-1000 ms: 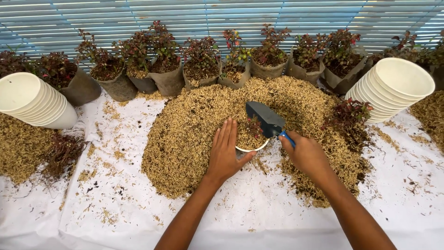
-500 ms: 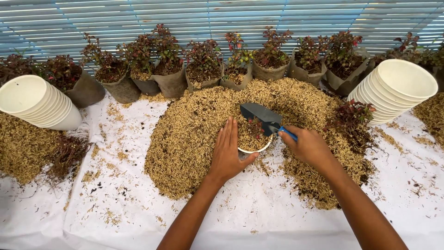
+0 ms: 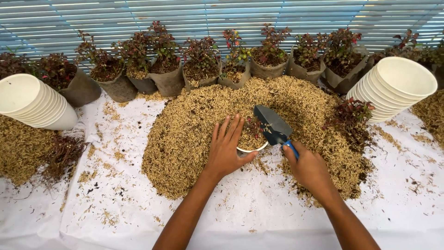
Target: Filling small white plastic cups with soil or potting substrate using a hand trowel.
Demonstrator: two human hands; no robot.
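Under the left hand (image 3: 226, 150) sits a small white pot (image 3: 252, 141), half sunk in the husk pile (image 3: 185, 134); the palm and spread fingers lie flat against the pot's near-left side, thumb hooked round the rim towards the person, so the hand steadies the pot without closing on it. Compared with half a second ago the trowel (image 3: 273, 125) has tipped further over the pot's mouth, its dark blade now angled down and left across the rim, and the husk in the pot looks level with the rim around the small red-leaved plant (image 3: 253, 126) standing in it; I judge that the pot is being filled and is close to full. The left hand has barely shifted. Just right of the pot, the right hand (image 3: 309, 167) is wrapped shut around the trowel's blue handle, knuckles up, wrist bent inward. Both forearms run back towards the bottom edge, the left slanting in from the lower left. Beyond the right hand a loose plant (image 3: 351, 115) lies on the pile, and further right lies a stack of white pots (image 3: 397, 88). Far left of the left hand lies a second stack (image 3: 32, 102). Past the pile, a row of bagged plants (image 3: 203, 65) stands along the slatted wall. A white sheet (image 3: 259, 213) covers the ground.
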